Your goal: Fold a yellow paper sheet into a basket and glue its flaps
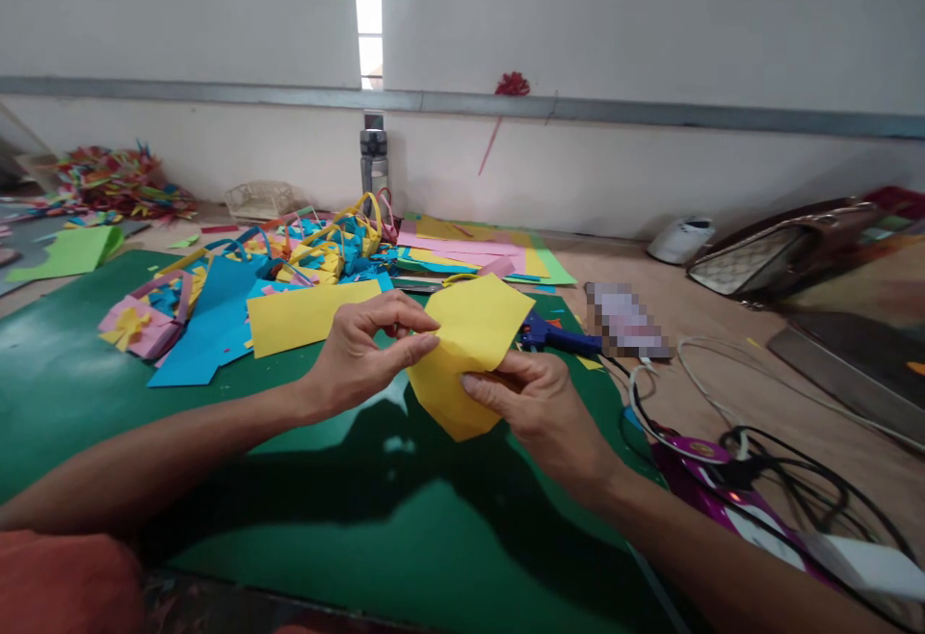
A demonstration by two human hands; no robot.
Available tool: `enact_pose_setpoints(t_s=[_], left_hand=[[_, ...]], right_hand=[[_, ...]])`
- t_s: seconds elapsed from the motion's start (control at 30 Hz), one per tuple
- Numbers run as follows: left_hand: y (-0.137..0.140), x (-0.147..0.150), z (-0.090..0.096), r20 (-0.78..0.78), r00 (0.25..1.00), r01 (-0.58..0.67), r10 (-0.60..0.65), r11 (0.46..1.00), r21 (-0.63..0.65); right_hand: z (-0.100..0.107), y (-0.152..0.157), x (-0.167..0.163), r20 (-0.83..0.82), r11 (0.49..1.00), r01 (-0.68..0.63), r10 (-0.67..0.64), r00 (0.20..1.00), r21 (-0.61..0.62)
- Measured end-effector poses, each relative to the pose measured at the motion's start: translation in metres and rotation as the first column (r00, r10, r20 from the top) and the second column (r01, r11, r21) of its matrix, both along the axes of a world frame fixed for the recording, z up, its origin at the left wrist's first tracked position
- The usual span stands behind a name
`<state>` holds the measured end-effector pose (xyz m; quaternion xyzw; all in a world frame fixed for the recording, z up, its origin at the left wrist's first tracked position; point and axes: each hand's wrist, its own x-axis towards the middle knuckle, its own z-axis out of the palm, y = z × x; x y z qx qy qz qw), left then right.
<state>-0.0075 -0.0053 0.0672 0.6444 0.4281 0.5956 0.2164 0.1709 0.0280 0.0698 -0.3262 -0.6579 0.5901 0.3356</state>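
Nearest us, raised over the green mat (pixel 65 422), is a bent piece of yellow paper (pixel 477 321) between two hands. Its long axis slants: one end points down toward us, while the other leans away and slightly right, with a sharp corner aimed right. The right hand (pixel 539 398) comes in from the lower right, thumb on the near face and fingers behind, its grip closed on the sheet. The left hand (pixel 368 345) has its wrist low and fingers bent, its grip narrowed to a thumb-and-forefinger pinch at the left edge.

Right of the right forearm, we see a purple power strip (pixel 698 461) among tangled cables. Past the hands, a yellow rectangle (pixel 310 316) lies flat near blue paper (pixel 209 326), and the held piece and right hand partly hide a blue glue gun (pixel 570 340). A phone (pixel 625 321) lies just beyond it on the table (pixel 614 263). Farther back, we find paper baskets (pixel 318 253) crowded together and an upright bottle (pixel 374 167).
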Motion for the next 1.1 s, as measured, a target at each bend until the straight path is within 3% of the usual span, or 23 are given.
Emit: enact_pose_setpoints(t_s=[0.3,0.47,0.7,0.8,0.97,1.1], left_hand=[[0.005,-0.009,0.002,0.045,0.991,-0.124,0.125,0.992,-0.018],[0.008,-0.017,0.003,0.101,0.981,-0.162,0.169,0.984,-0.07],[0.01,-0.034,-0.001,0.051,0.973,-0.216,0.224,0.969,-0.12],[0.013,-0.046,-0.005,0.157,0.968,-0.154,0.195,0.958,-0.243],[0.012,-0.057,-0.024,0.4,0.886,-0.033,0.234,0.893,-0.449],[0.004,-0.054,-0.043,0.667,0.735,0.303,0.123,0.82,-0.485]], right_hand=[[0.006,0.007,0.002,0.085,0.99,-0.042,0.031,0.996,0.134],[0.006,0.014,0.004,0.107,0.991,-0.089,0.078,0.991,0.096],[-0.002,0.022,0.005,0.039,0.99,-0.141,0.14,0.989,0.028],[-0.006,0.024,0.004,-0.046,0.987,-0.159,0.157,0.986,-0.026],[-0.007,0.024,-0.002,-0.232,0.976,-0.137,0.095,0.968,-0.171],[-0.005,0.023,-0.005,-0.303,0.955,-0.1,0.011,0.953,-0.279]])
